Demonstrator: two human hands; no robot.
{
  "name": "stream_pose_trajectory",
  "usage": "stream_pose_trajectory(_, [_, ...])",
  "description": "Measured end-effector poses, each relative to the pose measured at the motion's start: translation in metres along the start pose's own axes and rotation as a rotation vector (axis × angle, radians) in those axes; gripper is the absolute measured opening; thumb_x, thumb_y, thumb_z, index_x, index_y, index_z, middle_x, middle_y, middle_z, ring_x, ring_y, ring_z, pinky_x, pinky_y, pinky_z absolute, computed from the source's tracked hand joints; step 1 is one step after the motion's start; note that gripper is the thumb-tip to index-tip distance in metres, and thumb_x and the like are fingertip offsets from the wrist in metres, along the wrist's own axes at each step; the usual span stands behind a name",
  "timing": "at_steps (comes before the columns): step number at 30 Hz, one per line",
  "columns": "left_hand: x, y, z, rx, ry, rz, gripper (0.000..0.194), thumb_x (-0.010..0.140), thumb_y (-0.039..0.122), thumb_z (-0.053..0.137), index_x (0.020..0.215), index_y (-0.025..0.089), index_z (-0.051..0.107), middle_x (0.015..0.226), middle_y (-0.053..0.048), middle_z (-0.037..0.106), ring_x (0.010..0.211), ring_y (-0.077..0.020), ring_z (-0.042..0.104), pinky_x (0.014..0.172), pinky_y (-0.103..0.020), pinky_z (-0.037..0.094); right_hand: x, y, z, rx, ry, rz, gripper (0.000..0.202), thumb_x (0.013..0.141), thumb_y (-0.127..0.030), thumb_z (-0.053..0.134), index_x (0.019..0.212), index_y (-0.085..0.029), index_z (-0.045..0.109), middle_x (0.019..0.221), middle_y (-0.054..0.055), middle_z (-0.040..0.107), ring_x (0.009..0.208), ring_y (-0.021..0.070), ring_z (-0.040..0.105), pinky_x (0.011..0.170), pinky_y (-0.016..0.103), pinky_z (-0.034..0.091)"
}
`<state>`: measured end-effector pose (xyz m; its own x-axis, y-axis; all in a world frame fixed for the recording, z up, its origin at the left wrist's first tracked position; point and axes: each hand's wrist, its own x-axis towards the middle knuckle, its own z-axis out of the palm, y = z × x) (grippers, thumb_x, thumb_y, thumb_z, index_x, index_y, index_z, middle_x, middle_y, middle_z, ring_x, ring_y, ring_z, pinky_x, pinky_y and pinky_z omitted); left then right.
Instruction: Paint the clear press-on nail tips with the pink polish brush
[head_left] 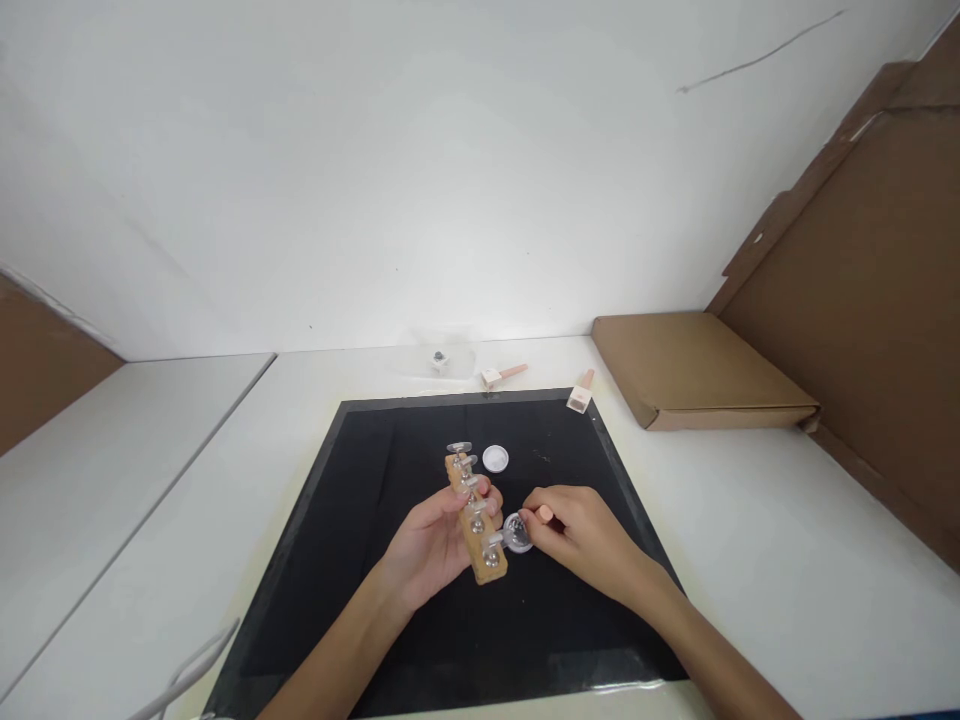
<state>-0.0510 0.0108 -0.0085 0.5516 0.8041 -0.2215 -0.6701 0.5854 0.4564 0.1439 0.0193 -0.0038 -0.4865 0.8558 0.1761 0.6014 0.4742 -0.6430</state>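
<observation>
In my left hand (pixel 435 545) is a wooden nail tip stand (pixel 487 573), held tilted above the black mat. Several clear nail tips (pixel 480 507) stand on metal mounts along it. My right hand (pixel 581 530) is closed, pinching a peach-coloured nail polish brush cap (pixel 545 514); its brush end is hidden by the fingers. Just left of those fingers, a small round pot (pixel 517 535) with silvery contents sits beside the nearest nail tip. Whether the two touch I cannot tell. Beyond the hands lies a round white lid (pixel 495 459).
A black mat (pixel 375 480) covers the table's middle. Two nail polish bottles with peach caps, one left (pixel 491 378) and one right (pixel 580 398), lie near its far edge. Behind is a clear tray (pixel 457 362). A flat cardboard box (pixel 697 365) occupies the back right; a white cable (pixel 195 665) is front left.
</observation>
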Motion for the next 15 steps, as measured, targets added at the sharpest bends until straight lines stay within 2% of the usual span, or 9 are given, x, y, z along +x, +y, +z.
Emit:
stream_pose_trajectory(5, [-0.002,-0.001,-0.002,0.018,0.01,-0.001,0.011,0.076,0.018,0.063,0.085,0.012,0.061,0.077,-0.003,0.052,0.068,-0.0115,0.053,0.061,-0.022,0.042,-0.002,-0.002,-0.002,0.197,0.08,0.02,0.026,0.088,-0.022,0.048,0.066,-0.018,0.06,0.058,0.0,0.06,0.052,0.0126,0.053,0.051,0.022,0.037])
stream_pose_trajectory(9, [-0.003,-0.002,-0.001,0.05,0.0,0.001,0.01,0.076,0.017,0.062,0.084,0.012,0.061,0.078,-0.004,0.054,0.068,-0.0119,0.053,0.061,-0.023,0.042,-0.004,0.0,-0.006,0.462,0.247,0.046,0.032,0.092,-0.033,0.047,0.071,-0.017,0.065,0.07,0.004,0.068,0.057,0.0136,0.057,0.054,0.024,0.043])
stream_pose_trajectory(12, [-0.004,-0.004,0.002,0.076,-0.013,-0.005,0.009,0.076,0.019,0.062,0.081,0.013,0.06,0.077,-0.004,0.054,0.066,-0.0121,0.052,0.062,-0.024,0.042,-0.004,0.006,-0.005,0.655,0.358,0.122,0.035,0.091,-0.045,0.049,0.079,-0.018,0.066,0.054,-0.001,0.058,0.041,0.0105,0.044,0.042,0.023,0.036])
stream_pose_trajectory(15, [-0.005,-0.004,0.005,0.129,-0.021,-0.014,0.009,0.076,0.021,0.064,0.079,0.013,0.06,0.074,-0.004,0.055,0.063,-0.0116,0.05,0.062,-0.024,0.04,-0.005,0.011,-0.004,0.886,0.344,0.115,0.04,0.088,-0.055,0.05,0.084,-0.018,0.064,0.046,-0.005,0.047,0.036,0.0094,0.04,0.039,0.022,0.032])
